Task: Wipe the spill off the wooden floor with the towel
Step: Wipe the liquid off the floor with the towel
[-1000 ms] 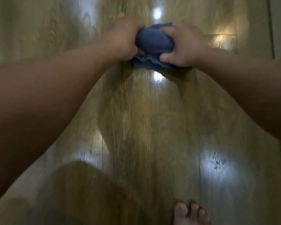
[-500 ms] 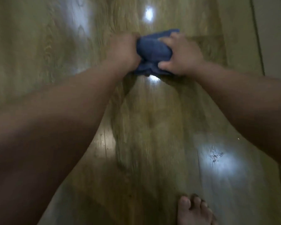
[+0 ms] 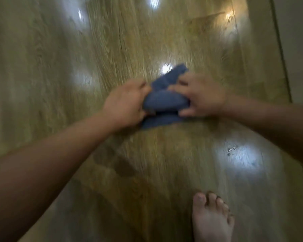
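A bunched blue towel [image 3: 164, 100] lies on the glossy wooden floor [image 3: 59, 67] in the middle of the view. My left hand [image 3: 124, 105] grips its left end and my right hand [image 3: 199, 95] grips its right end, fingers curled into the cloth. A few small water droplets [image 3: 230, 151] glint on the floor to the lower right, in a bright light reflection. A dull wet smear [image 3: 122, 163] shows nearer to me, below the towel.
My bare foot [image 3: 212, 219] stands on the floor at the bottom right. A pale baseboard or wall edge [image 3: 287, 49] runs down the right side. Bright lamp reflections dot the floor.
Both hands have drawn the towel toward me across the floor, closer to the droplets. The view has shifted, so more floor shows beyond the towel.
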